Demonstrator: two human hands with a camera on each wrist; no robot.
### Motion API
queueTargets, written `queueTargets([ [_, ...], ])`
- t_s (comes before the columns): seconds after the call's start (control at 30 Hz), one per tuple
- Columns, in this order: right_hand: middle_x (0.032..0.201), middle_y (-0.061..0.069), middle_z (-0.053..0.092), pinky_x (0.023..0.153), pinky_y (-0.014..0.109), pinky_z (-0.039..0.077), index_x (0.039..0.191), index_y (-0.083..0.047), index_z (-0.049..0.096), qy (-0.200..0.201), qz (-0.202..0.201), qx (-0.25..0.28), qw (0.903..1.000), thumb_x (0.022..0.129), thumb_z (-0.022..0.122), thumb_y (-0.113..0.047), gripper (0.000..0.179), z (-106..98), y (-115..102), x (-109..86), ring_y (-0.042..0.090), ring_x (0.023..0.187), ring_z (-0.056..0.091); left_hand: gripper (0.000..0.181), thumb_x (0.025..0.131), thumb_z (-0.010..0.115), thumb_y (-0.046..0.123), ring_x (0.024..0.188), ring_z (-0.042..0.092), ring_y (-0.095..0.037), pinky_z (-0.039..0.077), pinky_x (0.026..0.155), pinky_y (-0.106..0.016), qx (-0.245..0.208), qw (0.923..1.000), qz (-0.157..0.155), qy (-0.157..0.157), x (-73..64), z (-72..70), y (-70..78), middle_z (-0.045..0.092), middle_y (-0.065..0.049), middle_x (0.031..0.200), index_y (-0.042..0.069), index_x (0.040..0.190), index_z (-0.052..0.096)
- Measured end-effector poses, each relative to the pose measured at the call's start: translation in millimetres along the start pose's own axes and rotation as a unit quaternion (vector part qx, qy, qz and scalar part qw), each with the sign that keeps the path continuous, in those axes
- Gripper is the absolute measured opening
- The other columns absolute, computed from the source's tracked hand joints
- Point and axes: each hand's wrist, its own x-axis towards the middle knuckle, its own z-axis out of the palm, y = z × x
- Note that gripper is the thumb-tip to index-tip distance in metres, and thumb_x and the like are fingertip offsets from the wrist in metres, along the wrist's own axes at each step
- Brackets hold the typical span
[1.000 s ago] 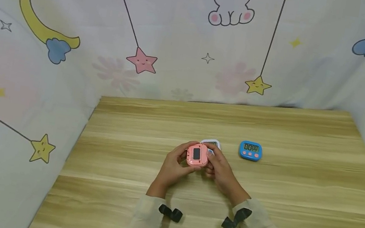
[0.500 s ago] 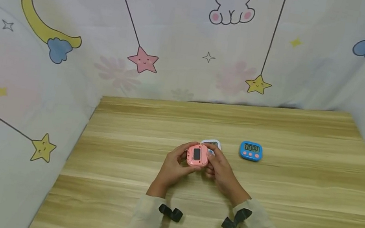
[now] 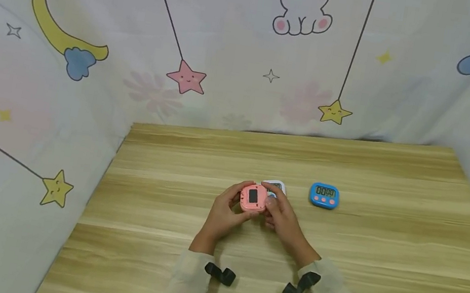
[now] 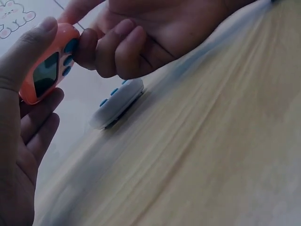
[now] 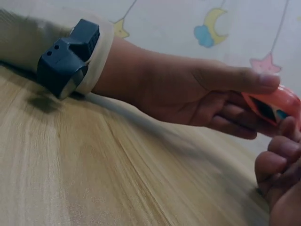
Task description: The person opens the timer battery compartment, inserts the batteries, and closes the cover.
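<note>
Between both hands, above the table, is a pink digital timer, its back with a dark rectangle facing the head view. Its front, with a grey screen and teal buttons, shows in the left wrist view. My left hand grips its left side, thumb along the lower edge and fingers at the top. With thumb on the back and fingers curled near the buttons, my right hand holds the right side. Just behind lies a white timer with blue buttons, partly hidden by the hands in the head view.
A blue timer with pink buttons and a lit-up 00:00 reading lies on the wooden table, right of the hands. Cloth printed with stars and moons hangs around the table. Black wrist cameras sit on both sleeves.
The hands and pink timer keep nearly the same place. The right hand and wrist shift slightly; the head view drifts a little.
</note>
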Motion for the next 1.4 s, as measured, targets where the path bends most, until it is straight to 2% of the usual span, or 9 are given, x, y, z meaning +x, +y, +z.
queueTargets([
  [0.13, 0.090, 0.011, 0.050, 0.047, 0.029, 0.038, 0.151, -0.004, 0.030, -0.036, -0.063, -0.028, 0.9970, 0.101, 0.049, -0.003, 0.054, 1, 2, 1.0, 0.014, 0.057, 0.042, 0.069, 0.080, 0.082, 0.012, 0.118, 0.058, -0.020, 0.048, 0.097, -0.036, -0.001, 1.0000, -0.003, 0.009, -0.4, -1.6, -3.7, 0.056, -0.011, 0.134, 0.001, 0.140, 0.049],
  [0.23, 0.090, 0.012, 0.049, 0.050, 0.029, 0.042, 0.152, -0.002, 0.028, -0.042, -0.079, -0.043, 0.9951, 0.098, 0.053, 0.001, 0.059, 0, 3, 0.6, 0.014, 0.060, 0.046, 0.070, 0.081, 0.080, 0.012, 0.120, 0.057, -0.023, 0.047, 0.097, -0.036, -0.017, 0.9998, 0.002, 0.005, -0.5, -2.1, -6.2, 0.054, -0.014, 0.136, -0.002, 0.141, 0.047],
  [0.33, 0.092, 0.013, 0.051, 0.053, 0.027, 0.045, 0.152, -0.002, 0.028, -0.041, -0.070, -0.045, 0.9957, 0.097, 0.057, -0.001, 0.062, 0, 3, 0.4, 0.013, 0.064, 0.049, 0.070, 0.083, 0.079, 0.013, 0.123, 0.055, -0.028, 0.047, 0.098, -0.036, -0.037, 0.9993, 0.002, 0.002, -0.4, -2.5, -7.7, 0.052, -0.017, 0.138, -0.004, 0.142, 0.044],
  [0.57, 0.091, 0.011, 0.054, 0.056, 0.027, 0.048, 0.152, -0.010, 0.032, -0.023, -0.024, -0.083, 0.9960, 0.096, 0.063, -0.012, 0.064, 2, 6, 1.4, 0.014, 0.066, 0.052, 0.069, 0.084, 0.077, 0.011, 0.120, 0.055, -0.040, 0.047, 0.097, -0.034, -0.083, 0.9964, -0.012, 0.010, -0.5, -2.2, -8.0, 0.047, -0.024, 0.140, 0.006, 0.143, 0.041],
  [0.77, 0.090, 0.011, 0.055, 0.056, 0.030, 0.049, 0.152, -0.013, 0.034, -0.015, -0.003, -0.114, 0.9934, 0.098, 0.060, -0.020, 0.060, 5, 4, -0.2, 0.017, 0.064, 0.054, 0.071, 0.085, 0.076, 0.010, 0.122, 0.055, -0.035, 0.043, 0.102, -0.039, -0.086, 0.9962, 0.001, 0.011, -0.7, -2.8, -7.6, 0.046, -0.023, 0.143, -0.003, 0.143, 0.037],
  [0.93, 0.087, 0.015, 0.055, 0.058, 0.032, 0.051, 0.150, -0.011, 0.037, -0.006, 0.001, -0.125, 0.9922, 0.104, 0.047, -0.022, 0.048, 4, 1, -0.1, 0.022, 0.062, 0.055, 0.072, 0.084, 0.076, 0.006, 0.128, 0.050, -0.032, 0.038, 0.106, -0.044, -0.096, 0.9953, 0.017, 0.002, 0.5, -2.8, -7.1, 0.045, -0.020, 0.145, -0.003, 0.142, 0.035],
  [1.17, 0.086, 0.026, 0.057, 0.060, 0.040, 0.052, 0.121, 0.007, 0.055, 0.016, -0.006, -0.133, 0.9910, 0.109, 0.030, -0.023, 0.041, 3, -9, -2.1, 0.040, 0.067, 0.055, 0.072, 0.086, 0.071, -0.003, 0.126, 0.049, -0.041, 0.040, 0.103, -0.047, -0.046, 0.9987, 0.022, -0.010, 1.5, -1.8, -1.8, 0.041, -0.024, 0.146, -0.005, 0.147, 0.034],
  [1.27, 0.087, 0.027, 0.056, 0.065, 0.043, 0.053, 0.108, 0.014, 0.056, 0.034, -0.007, -0.116, 0.9927, 0.109, 0.029, -0.021, 0.044, 7, -21, -4.8, 0.044, 0.071, 0.056, 0.072, 0.087, 0.070, -0.004, 0.124, 0.051, -0.040, 0.042, 0.101, -0.045, -0.019, 0.9995, 0.022, -0.013, 0.8, -0.6, -1.9, 0.042, -0.026, 0.143, -0.005, 0.148, 0.032],
  [1.4, 0.089, 0.028, 0.056, 0.070, 0.048, 0.054, 0.103, 0.013, 0.056, 0.048, -0.001, -0.099, 0.9940, 0.109, 0.031, -0.020, 0.042, 12, -30, -7.7, 0.046, 0.076, 0.058, 0.073, 0.086, 0.070, -0.006, 0.122, 0.054, -0.035, 0.044, 0.100, -0.040, 0.000, 0.9999, 0.015, -0.003, 0.4, 2.1, -8.7, 0.048, -0.025, 0.138, -0.003, 0.149, 0.033],
])
